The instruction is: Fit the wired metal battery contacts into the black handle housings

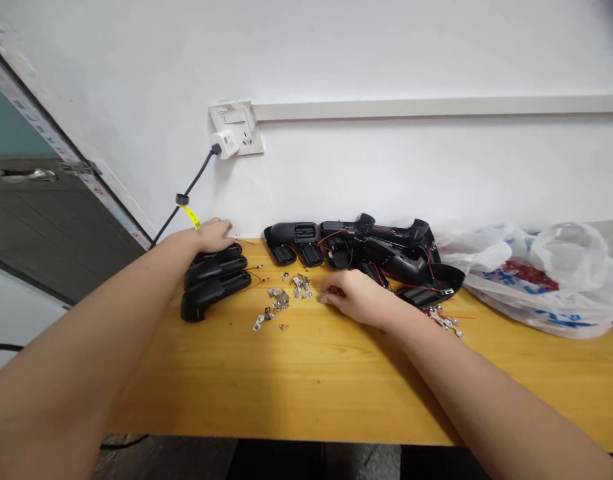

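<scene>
the front edge of the wooden counter [286,387] runs across the lower part of the view, and its back edge meets the white wall [386,53]. bare wood shows in a broad strip between that front edge and the loose metal pieces [280,300], with the two forearms reaching over it from either side. a narrower strip of wood lies between the three black cases [214,293] on the left and the metal pieces.

at the right end, a thin white plastic bag [581,303] with blue print sits on the counter; red stuff [529,275] shows inside it. between the bag and the middle, more black cases [401,263] lie heaped near the wall, some with open slotted hollows and red wires, the slots bare where they can be seen. a second cluster of metal pieces [445,321] lies beside the right forearm, just in front of the heap.

the left grip [215,235] is palm down at the rearmost of the three cases, which lie side by side; i cannot tell whether it holds that case. the right grip [354,298] is narrow, fingers curled towards the thumb, just right of the loose metal pieces; whether anything is pinched there cannot be told.
</scene>
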Motion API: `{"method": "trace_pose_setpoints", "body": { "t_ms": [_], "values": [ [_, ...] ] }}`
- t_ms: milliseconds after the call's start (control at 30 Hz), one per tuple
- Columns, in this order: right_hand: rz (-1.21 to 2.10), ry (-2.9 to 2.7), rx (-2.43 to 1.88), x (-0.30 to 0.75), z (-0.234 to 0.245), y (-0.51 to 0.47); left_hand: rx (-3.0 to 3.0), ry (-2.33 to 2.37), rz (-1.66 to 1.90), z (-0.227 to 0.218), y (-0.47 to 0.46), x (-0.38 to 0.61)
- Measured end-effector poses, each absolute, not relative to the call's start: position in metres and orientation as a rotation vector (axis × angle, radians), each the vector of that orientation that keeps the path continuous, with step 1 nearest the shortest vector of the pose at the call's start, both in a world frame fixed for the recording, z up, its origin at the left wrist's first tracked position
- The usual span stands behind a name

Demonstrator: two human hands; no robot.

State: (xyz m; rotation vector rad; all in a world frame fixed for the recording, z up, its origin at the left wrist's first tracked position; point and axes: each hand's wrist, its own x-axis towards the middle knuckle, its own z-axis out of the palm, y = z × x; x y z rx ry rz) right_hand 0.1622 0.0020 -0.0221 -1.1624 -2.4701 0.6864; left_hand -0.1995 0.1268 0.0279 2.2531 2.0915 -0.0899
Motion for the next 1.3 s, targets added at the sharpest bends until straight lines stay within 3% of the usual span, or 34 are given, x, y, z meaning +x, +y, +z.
{"method": "trace_pose_setpoints", "body": {
  "t_ms": [233,500,733,933,1100,1300],
  "values": [
    [0.633,-2.449,-1.207,0.162,-0.024,0.004,2.541,1.806,0.176,0.03,0.113,-0.11],
    [0.644,-2.183,-1.221,0.17,-0.02,0.008,2.881,1.708,0.049,0.009,0.123,-0.058],
    [0.705,-2.195,-1.108,0.172,-0.015,0.004,2.874,1.853,0.152,0.047,0.098,-0.051],
    [0.618,-2.03,-1.007,0.172,-0.01,0.005,2.13,2.138,0.921,0.08,0.044,-0.03],
    [0.405,-1.732,-0.94,0.173,-0.008,0.008,1.522,1.703,0.936,0.05,-0.007,-0.007],
    [0.489,-1.795,-0.864,0.176,-0.008,0.005,1.075,1.301,0.935,0.011,-0.038,0.012]
  ]
}}
